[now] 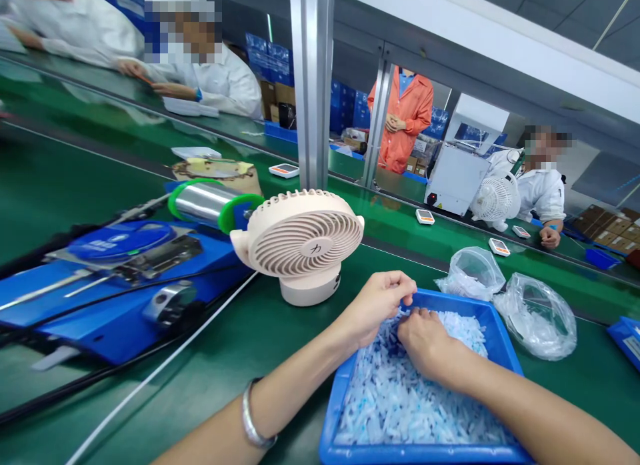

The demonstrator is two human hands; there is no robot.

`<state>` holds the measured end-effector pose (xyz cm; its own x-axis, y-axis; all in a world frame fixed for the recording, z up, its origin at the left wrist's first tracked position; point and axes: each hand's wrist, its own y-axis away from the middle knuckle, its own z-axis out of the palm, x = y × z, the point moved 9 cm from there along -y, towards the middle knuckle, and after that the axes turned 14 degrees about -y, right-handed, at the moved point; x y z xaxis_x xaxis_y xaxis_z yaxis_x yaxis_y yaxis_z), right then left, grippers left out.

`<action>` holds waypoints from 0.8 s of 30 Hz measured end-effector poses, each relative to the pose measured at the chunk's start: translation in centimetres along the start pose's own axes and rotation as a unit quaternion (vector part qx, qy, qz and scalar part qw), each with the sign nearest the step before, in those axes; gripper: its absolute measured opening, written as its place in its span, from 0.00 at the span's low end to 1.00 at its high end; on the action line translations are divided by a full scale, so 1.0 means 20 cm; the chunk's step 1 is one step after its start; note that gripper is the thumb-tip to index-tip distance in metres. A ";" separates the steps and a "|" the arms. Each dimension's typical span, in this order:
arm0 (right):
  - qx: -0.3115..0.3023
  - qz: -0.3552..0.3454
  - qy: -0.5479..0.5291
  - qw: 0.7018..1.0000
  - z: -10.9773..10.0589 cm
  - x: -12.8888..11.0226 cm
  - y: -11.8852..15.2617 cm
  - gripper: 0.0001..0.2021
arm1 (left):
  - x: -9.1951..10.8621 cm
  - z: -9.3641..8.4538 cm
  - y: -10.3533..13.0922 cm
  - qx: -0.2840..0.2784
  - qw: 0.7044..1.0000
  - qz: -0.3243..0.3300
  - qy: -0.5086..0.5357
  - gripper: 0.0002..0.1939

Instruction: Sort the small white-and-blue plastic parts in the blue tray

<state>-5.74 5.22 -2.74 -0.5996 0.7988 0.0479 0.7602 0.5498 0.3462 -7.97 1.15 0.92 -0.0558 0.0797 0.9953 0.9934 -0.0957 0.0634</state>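
Note:
A blue plastic bin point(505, 338) full of small white and pale-blue pieces point(415, 411) stands in front of me. My left hand point(383, 301) is at the bin's far left corner, its fingers curled; whatever they may hold is too small to make out. Beside it, my right hand point(427, 341) is down in the pieces with bent fingers, and its fingertips are hidden. The pieces look like short thin plastic bits, too small to name. A silver bangle point(250, 415) is round my left wrist.
A pale pink desk fan point(305, 245) stands left of the bin. Further left lies a blue machine point(115, 298) with a solder-like wire spool point(213, 201), cables and a white cord. Clear plastic bags point(537, 315) lie right of the bin. Co-workers point(210, 85) sit across the conveyor line.

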 end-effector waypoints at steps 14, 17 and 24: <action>0.020 -0.024 -0.043 0.999 -0.03 0.03 0.01 0.14 | 0.00 -0.01 0.01 0.010 1.000 0.001 -0.010 0.08; 0.040 -0.048 -0.072 0.995 -0.03 0.06 0.00 0.12 | 0.00 -0.01 0.00 0.014 1.000 0.000 -0.009 0.07; 0.161 -0.121 -0.188 0.961 -0.19 0.14 0.05 0.10 | -0.02 -0.01 -0.01 0.011 1.000 0.004 0.009 0.07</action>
<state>-7.49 7.09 1.29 -0.6822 0.6355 -0.3615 0.6836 0.7298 -0.0072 -8.14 1.02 0.55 -0.0503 0.0616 0.9968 0.9957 -0.0743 0.0548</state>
